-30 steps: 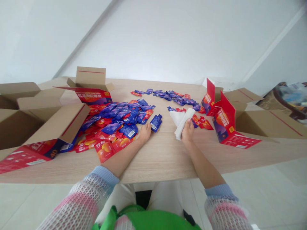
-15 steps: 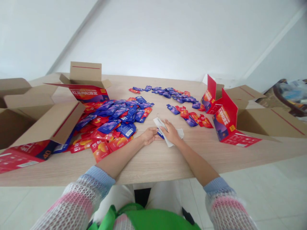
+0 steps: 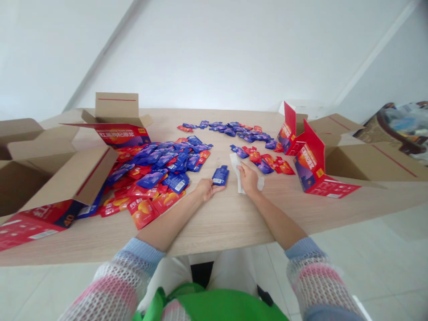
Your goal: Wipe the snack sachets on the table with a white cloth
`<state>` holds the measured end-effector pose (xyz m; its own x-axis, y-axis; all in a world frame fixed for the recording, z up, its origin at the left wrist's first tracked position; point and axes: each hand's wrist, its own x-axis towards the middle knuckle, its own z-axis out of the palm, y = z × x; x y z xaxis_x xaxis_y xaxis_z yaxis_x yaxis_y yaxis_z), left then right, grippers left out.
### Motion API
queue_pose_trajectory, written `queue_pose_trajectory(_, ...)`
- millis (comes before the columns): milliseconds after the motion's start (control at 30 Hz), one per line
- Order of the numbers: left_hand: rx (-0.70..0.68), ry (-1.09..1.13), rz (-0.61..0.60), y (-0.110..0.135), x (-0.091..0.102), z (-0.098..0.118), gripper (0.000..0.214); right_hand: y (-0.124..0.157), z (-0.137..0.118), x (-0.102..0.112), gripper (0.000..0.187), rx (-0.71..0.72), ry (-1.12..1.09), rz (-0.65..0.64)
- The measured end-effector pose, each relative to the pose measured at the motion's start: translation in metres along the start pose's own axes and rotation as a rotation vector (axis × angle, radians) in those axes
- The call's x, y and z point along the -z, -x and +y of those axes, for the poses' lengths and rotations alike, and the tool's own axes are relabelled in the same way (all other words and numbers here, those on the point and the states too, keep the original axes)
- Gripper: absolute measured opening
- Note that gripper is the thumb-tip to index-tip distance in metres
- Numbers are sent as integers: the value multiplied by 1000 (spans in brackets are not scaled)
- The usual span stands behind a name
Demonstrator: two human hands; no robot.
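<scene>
Blue pouch [image 3: 220, 175], one. Located on the near-middle of the counter [image 3: 214, 227], between the two hands, neck pointing away from the person, printed back with barcode facing up. Handling, by judgement: light, soft and yielding, with slick film that may slide; the spout end probably the stiffest part, the flat edges the safest hold, since a hard squeeze on the middle could strain the seals.

Left hand [image 3: 204, 190], one. Fingers closed on the pouch's lower left corner, thumb on top, the others stretched out along its bottom edge.

White cloth [image 3: 235, 165], one, folded; fabric or paper, cannot tell. Limp and light, by judgement; best gripped in a bunch.

Right hand [image 3: 249, 179], one. Fingers clamped on the cloth, just right of the pouch, apart from it.

Pile of pouches [image 3: 167, 160], red and blue mixed, left of the left hand.

Small group of pouches [image 3: 267, 162], beyond the right hand, beside an open red box [image 3: 309, 167].
</scene>
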<state>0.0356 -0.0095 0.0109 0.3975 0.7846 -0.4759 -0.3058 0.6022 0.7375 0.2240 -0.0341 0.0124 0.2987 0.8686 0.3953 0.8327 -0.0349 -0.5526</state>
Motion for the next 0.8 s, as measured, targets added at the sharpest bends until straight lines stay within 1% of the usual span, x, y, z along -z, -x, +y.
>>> queue_pose_trajectory(67, -17, 0, 39, -1, 0, 3, 34, 9, -7, 10, 49, 87, -126, 79)
queue_pose_trajectory(100, 0, -14, 22, -1, 0, 4, 34, 14, -11, 14, 48, 142, -181, 125)
queue_pose_trajectory(167, 68, -64, -70, 1, 2, 6, 34, 22, -21, 18, 46, 245, -252, 185)
queue_pose_trajectory(200, 106, -94, -136, 2, 4, 7, 34, 26, -26, 17, 44, 292, -258, 177)
queue_pose_trajectory(233, 139, -122, -202, 3, 5, 7, 32, 30, -32, 14, 43, 340, -235, 135)
queue_pose_trajectory(267, 160, -143, -255, 4, 7, 7, 30, 34, -37, 9, 42, 384, -184, 63)
queue_pose_trajectory(300, 161, -151, -292, 4, 9, 7, 27, 38, -42, 3, 42, 417, -111, -27)
queue_pose_trajectory(367, 129, -149, -324, 4, 11, 6, 21, 44, -48, -10, 47, 447, 49, -204)
queue_pose_trajectory(433, 82, -144, -323, 3, 13, 5, 21, 44, -49, -20, 54, 442, 152, -320)
queue_pose_trajectory(533, 49, -160, -334, 3, 14, 4, 26, 31, -38, -26, 58, 399, 204, -398)
queue_pose_trajectory(600, 65, -183, -334, 4, 14, 4, 27, 17, -27, -26, 58, 327, 234, -399)
queue_pose_trajectory(667, 78, -194, -309, 7, 11, 2, 26, 4, -15, -27, 52, 251, 274, -368)
queue_pose_trajectory(733, 54, -177, -258, 9, 7, -1, 26, -5, -6, -27, 45, 185, 296, -326)
queue_pose_trajectory(800, 22, -150, -181, 9, 2, -5, 27, -10, -2, -28, 40, 117, 270, -278)
